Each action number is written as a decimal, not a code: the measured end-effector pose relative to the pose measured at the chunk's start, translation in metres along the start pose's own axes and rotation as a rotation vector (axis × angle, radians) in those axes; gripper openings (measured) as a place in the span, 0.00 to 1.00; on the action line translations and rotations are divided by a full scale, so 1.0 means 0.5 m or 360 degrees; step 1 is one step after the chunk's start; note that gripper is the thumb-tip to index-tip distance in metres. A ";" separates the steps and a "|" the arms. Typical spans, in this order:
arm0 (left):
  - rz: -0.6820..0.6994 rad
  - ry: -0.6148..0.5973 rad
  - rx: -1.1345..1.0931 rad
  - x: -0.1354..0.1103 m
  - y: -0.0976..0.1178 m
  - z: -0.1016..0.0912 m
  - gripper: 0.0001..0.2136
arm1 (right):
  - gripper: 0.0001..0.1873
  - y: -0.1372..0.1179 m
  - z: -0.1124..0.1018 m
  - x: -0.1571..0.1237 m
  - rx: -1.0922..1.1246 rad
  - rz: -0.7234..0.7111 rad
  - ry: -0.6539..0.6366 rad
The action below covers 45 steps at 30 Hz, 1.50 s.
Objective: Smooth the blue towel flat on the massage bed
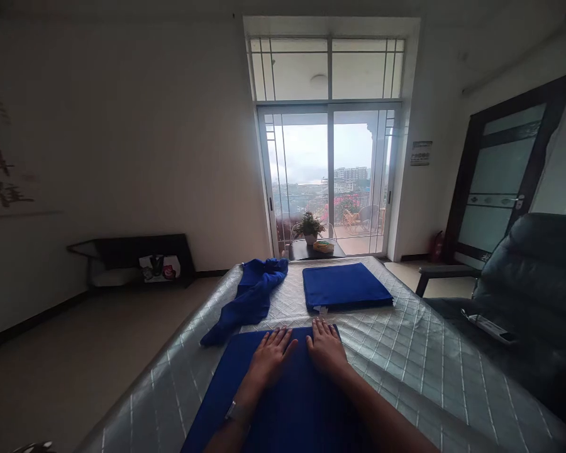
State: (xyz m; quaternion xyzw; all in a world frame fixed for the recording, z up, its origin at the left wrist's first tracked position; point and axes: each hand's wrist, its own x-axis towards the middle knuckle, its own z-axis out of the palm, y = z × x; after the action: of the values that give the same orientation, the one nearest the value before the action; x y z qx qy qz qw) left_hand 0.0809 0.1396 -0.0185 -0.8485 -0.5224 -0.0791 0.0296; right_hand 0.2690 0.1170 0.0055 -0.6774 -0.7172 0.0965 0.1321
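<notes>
A flat piece of blue cloth (pixel 292 402) lies lengthwise on the quilted silver cover (pixel 410 371), its near end running out of view. Both palms rest on its far part. My left hand (pixel 272 353) is flat with the fingers stretched forward, and a metal band circles that wrist. My right hand (pixel 326 347) also lies flat, fingertips near the cloth's far edge. Beyond it sits a neatly folded blue cloth stack (pixel 346 286) with a small white tag at its near edge. To the left, a crumpled blue cloth (pixel 255 299) trails toward the cover's edge.
A black armchair (pixel 532 296) holding a white device (pixel 490 328) stands at the right. Behind the covered surface are a small dark table (pixel 302 250) with a potted plant (pixel 310 226) and sliding glass doors (pixel 330 176). A dark bench (pixel 136 258) stands along the left wall.
</notes>
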 end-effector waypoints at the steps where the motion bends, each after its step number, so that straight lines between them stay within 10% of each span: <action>1: -0.0028 -0.0003 0.0020 -0.006 -0.015 -0.001 0.25 | 0.35 0.000 0.000 0.001 0.0003 0.0003 0.0000; 11: -0.0183 0.0031 0.0102 -0.069 -0.139 0.003 0.24 | 0.36 0.002 0.005 0.003 -0.0029 0.0012 0.0002; 28: -0.0184 0.0068 0.0084 -0.072 -0.145 0.002 0.22 | 0.32 -0.012 -0.017 -0.042 -0.0052 -0.0205 0.0350; 45: -0.0116 -0.0040 0.0265 -0.078 -0.131 -0.019 0.26 | 0.36 -0.007 -0.017 -0.147 0.0041 0.0002 0.0009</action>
State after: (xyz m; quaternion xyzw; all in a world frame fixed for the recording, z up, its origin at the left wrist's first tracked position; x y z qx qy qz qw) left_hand 0.0045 0.1338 -0.0177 -0.8245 -0.5579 -0.0258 0.0906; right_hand 0.2720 0.0432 0.0102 -0.6765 -0.7150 0.1039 0.1426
